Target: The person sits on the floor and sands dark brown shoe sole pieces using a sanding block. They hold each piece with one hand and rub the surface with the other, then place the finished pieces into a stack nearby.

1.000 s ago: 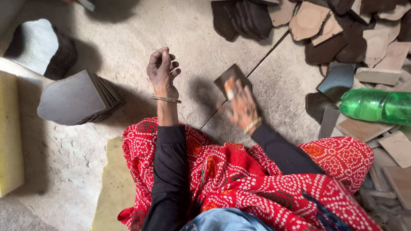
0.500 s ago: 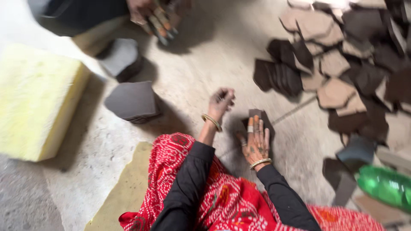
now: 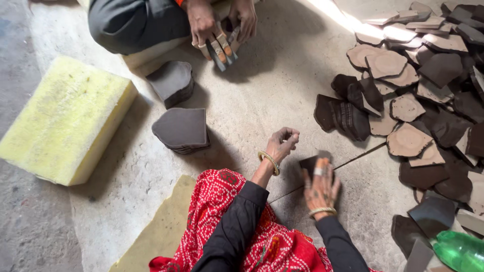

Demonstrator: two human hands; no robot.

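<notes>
I see bare concrete floor (image 3: 262,100) open between my hands and the co-worker's hands (image 3: 222,30) at the far edge. To the left, two stacks of dark pieces (image 3: 181,128) and a yellow foam block (image 3: 65,118) close that side. To the right, a heap of brown pieces (image 3: 413,100) crowds the floor, with a green bottle (image 3: 461,252) near right.
</notes>
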